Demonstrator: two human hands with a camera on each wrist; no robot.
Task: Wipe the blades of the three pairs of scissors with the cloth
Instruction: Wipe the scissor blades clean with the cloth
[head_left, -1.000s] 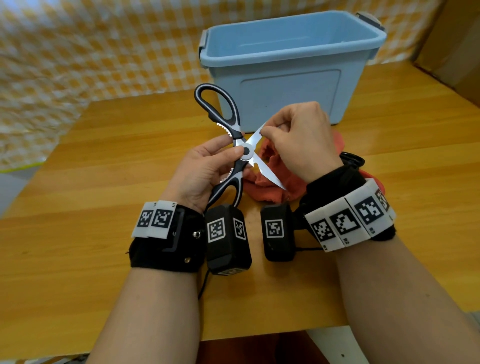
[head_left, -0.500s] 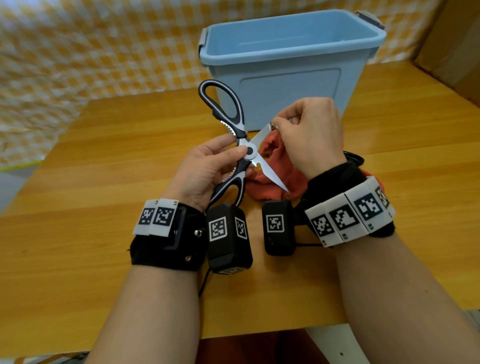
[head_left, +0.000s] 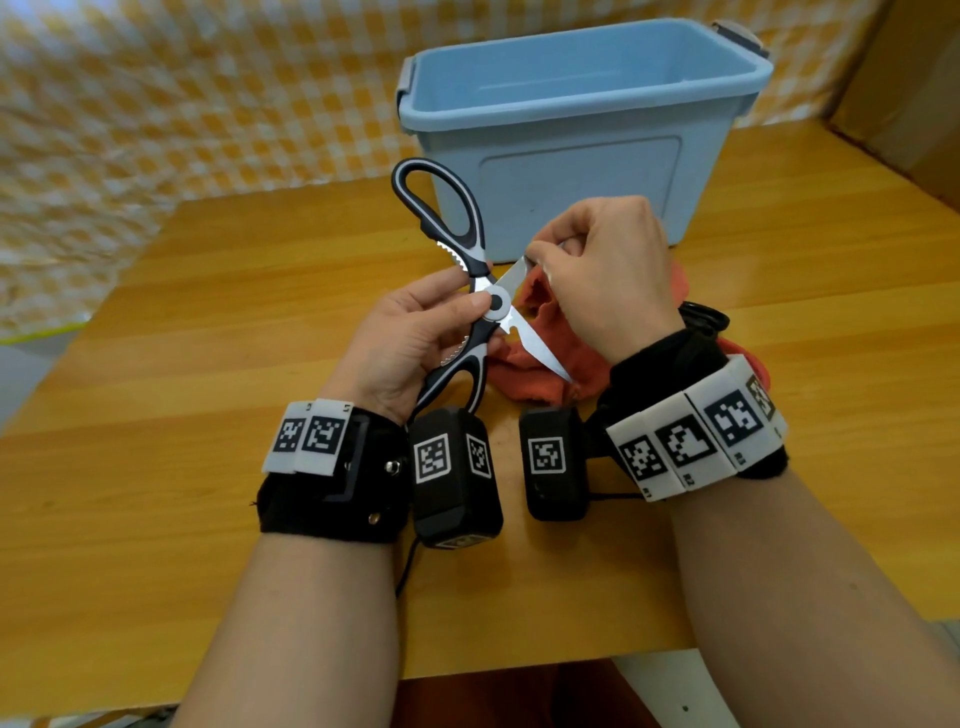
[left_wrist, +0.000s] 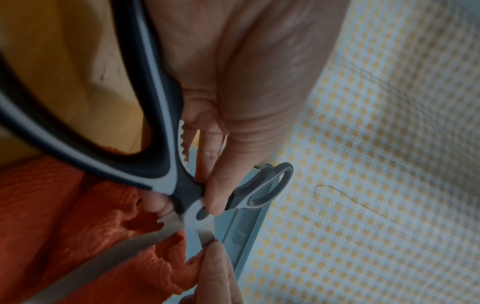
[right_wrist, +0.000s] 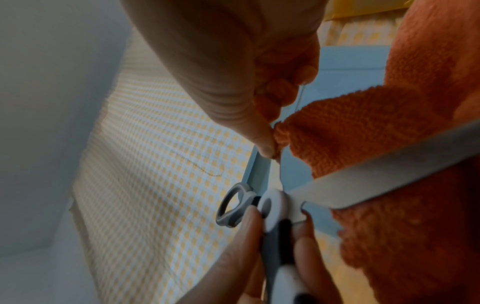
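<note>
The right hand (head_left: 605, 275) has slid its pinched orange terry cloth (head_left: 540, 332) outward to the upper blade's tip, before the pale blue plastic bin (head_left: 582, 130), while left-hand fingers (head_left: 410, 338) clamp the open black-and-white-handled steel scissors (head_left: 485, 301); slipping could cut fingertips.

I see a light blue plastic bin (head_left: 582, 150) standing at twelve o'clock on the wooden table (head_left: 208, 322), open at the top, with grey latches at both ends. A yellow-and-white checked cloth backdrop (head_left: 182, 93) hangs behind it, from nine to twelve o'clock. A brown cardboard box (head_left: 904, 78) sits at two o'clock.
</note>
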